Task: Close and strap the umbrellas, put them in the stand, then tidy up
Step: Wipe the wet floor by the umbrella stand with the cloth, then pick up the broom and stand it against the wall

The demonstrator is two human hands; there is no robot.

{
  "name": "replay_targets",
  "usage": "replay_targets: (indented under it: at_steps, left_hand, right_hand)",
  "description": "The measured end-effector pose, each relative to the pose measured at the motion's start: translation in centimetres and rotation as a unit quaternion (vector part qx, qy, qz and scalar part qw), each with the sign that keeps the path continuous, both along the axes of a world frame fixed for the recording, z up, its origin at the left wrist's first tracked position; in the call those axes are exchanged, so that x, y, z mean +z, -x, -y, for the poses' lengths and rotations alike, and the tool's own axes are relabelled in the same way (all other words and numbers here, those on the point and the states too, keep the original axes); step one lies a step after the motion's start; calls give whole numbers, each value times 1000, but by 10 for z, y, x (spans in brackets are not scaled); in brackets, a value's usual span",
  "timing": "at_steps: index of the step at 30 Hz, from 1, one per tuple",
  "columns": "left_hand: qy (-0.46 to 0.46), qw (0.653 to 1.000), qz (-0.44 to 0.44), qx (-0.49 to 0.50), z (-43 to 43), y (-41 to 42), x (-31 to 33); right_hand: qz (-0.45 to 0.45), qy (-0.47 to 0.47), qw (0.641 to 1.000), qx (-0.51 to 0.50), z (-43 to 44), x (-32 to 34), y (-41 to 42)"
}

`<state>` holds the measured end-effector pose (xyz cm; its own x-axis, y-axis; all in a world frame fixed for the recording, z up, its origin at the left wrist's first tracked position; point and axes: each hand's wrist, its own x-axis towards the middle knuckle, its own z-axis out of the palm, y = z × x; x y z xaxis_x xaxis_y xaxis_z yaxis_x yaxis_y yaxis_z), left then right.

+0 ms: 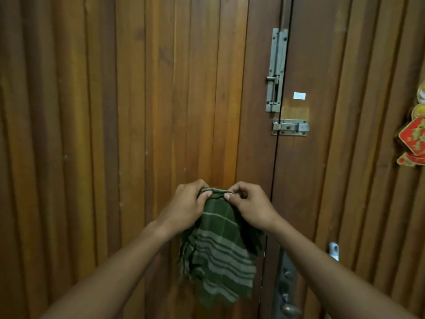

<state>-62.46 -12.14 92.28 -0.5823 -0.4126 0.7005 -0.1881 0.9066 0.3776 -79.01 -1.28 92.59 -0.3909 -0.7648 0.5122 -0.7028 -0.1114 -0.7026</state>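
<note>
Up close to a wooden double door [184, 88], the left hand [184, 208] and right hand [250, 206] each pinch the top edge of a green striped cloth [220, 254], fingers curled tight around the fabric. Its free end hangs down between the forearms, in front of the door's centre seam. Farther up and right sit a tall bolt [276, 70] and a small latch [290, 127]; no umbrella is in view.
</note>
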Motion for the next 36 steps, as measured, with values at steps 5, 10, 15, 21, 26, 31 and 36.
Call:
replay_targets:
  at_steps: [5, 10, 15, 21, 26, 31, 36]
  left_hand:
    - [119, 992, 2, 30, 16, 6, 1]
    - [126, 984, -12, 125, 27, 25, -3]
    - [69, 985, 10, 156, 25, 27, -57]
    - [14, 980, -60, 192, 2, 37, -84]
    - [59, 975, -95, 191, -44, 47, -121]
    - [89, 996, 2, -1, -92, 92, -170]
    - [-80, 985, 116, -95, -139, 170, -193]
  right_hand:
    - [-42, 15, 996, -75, 20, 16, 4]
    - [-149, 16, 972, -181, 38, 9, 4]
    - [-223, -18, 953, -204, 31, -46, 7]
    - [-67, 14, 988, -139, 29, -78, 14]
    - [-52, -76, 994, -51, 0, -107, 45]
    - [18, -115, 992, -42, -57, -147, 101]
    - [92, -117, 982, -120, -118, -168, 183]
